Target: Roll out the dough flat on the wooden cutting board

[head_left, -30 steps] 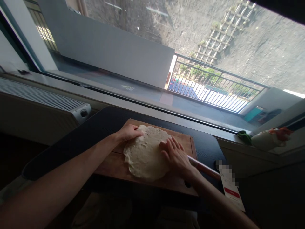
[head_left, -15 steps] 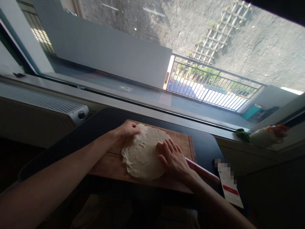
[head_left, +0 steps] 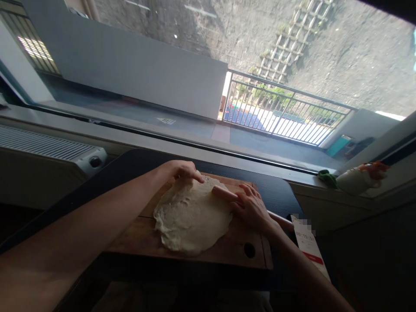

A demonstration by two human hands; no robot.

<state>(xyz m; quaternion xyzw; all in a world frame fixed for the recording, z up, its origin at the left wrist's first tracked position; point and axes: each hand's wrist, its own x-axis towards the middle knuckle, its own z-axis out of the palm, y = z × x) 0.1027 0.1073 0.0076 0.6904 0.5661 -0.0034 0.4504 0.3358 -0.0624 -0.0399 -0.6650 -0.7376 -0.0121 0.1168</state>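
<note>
- Dough sheet point(head_left: 195, 225) lies on the wooden cutting board point(head_left: 143, 240), lower centre of the frame, already flattened into a broad, roughly round piece.
- Its surface looks unfinished: small dents near the middle, a ragged, wrinkled left edge; evening these out seems to be what is left. Its thickness cannot be told.
- Left hand point(head_left: 186, 170), at the sheet's top edge, is closed narrow and appears to pinch the dough.
- Right hand point(head_left: 254, 210), right of centre, grips the rolling pin point(head_left: 224, 193), whose near end lies over the sheet's upper right.
- Smartphone point(head_left: 309, 245) rests at lower right on the dark table point(head_left: 277, 190).
</note>
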